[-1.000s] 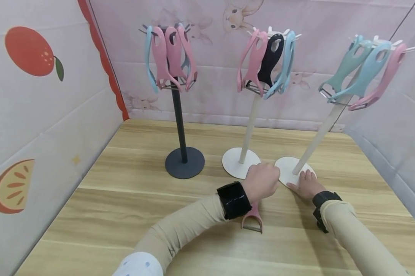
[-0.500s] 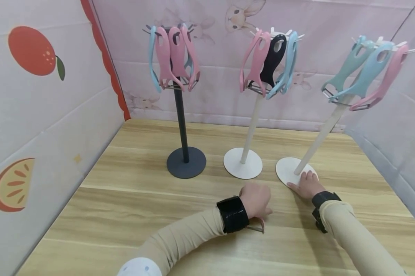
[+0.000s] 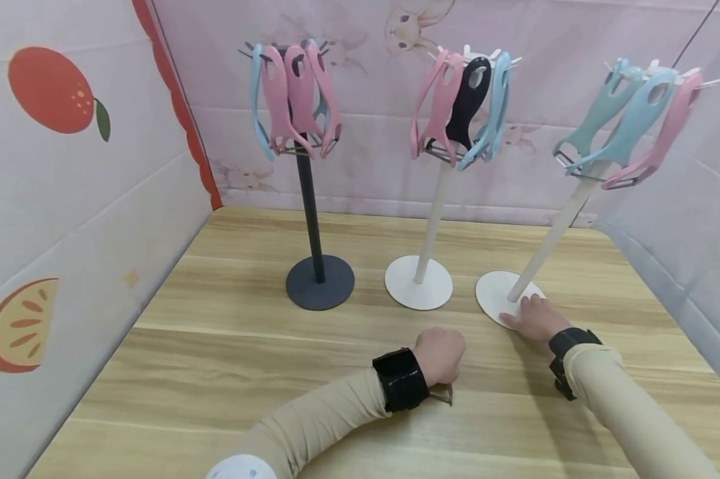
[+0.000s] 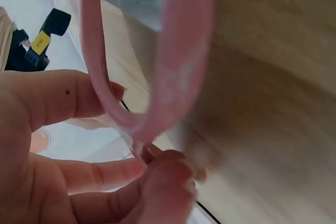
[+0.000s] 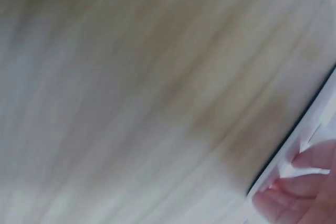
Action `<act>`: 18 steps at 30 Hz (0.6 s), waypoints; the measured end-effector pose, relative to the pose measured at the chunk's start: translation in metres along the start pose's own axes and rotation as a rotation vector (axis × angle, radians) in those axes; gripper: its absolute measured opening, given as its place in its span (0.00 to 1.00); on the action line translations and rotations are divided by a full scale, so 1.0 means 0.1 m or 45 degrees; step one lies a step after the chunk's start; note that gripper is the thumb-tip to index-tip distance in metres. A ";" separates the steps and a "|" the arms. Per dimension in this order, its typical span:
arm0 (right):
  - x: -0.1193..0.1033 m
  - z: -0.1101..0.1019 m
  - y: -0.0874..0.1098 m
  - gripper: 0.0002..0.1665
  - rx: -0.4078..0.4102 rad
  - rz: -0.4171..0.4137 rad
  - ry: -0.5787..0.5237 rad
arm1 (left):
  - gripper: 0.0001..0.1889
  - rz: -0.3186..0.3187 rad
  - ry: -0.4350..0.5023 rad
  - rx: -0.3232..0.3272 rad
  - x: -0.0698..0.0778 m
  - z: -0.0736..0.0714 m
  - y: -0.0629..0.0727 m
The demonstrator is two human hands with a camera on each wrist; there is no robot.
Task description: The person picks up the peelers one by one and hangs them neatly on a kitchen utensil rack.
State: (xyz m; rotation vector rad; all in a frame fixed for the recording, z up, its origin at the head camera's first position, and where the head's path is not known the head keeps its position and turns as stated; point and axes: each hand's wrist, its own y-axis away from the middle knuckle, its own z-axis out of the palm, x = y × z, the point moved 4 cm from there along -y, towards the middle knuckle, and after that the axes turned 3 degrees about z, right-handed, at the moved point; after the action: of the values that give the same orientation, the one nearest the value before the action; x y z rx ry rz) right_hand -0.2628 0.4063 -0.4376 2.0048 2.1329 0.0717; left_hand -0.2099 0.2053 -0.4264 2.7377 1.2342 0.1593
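My left hand [image 3: 440, 354] pinches a pink peeler [image 4: 181, 56] just above the table. In the left wrist view its forked head and metal blade [image 4: 126, 1] point away from the fingers [image 4: 168, 187]; the head view hides most of the peeler under the hand. To the right, my right hand [image 3: 537, 318] rests on the round base [image 3: 492, 293] of the right white stand [image 3: 554, 243], thumb and fingertips on top near the pole. Two bluish peelers [image 3: 643, 120] and a pink peeler [image 3: 659, 140] hang from that stand.
A black stand [image 3: 310, 206] at left and a middle white stand [image 3: 433, 226] bear several hanging peelers, pink, blue and black. All stand on a wood-grain table [image 3: 216, 372]. Printed cloth walls [image 3: 96, 199] enclose its back and sides.
My left hand has come down from near the middle stand's base toward the pink peeler on the table, and now grips it. My right hand stays on the right stand's base.
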 end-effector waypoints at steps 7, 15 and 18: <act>0.11 -0.02 0.05 0.35 0.056 -0.224 0.042 | 0.13 0.015 0.107 0.046 -0.03 -0.01 -0.03; 0.16 0.05 0.07 0.37 0.116 -0.241 0.070 | 0.08 0.067 0.151 0.146 -0.02 -0.10 -0.07; 0.16 0.06 0.08 0.36 0.163 -0.257 0.066 | 0.08 0.131 0.182 0.239 -0.01 -0.22 -0.08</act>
State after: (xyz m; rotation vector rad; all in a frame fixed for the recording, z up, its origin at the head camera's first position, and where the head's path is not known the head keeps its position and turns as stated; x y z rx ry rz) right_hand -0.2543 0.4220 -0.4438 1.8587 2.4171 -0.0459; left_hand -0.2200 0.2119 -0.4064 3.0008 1.1991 0.2666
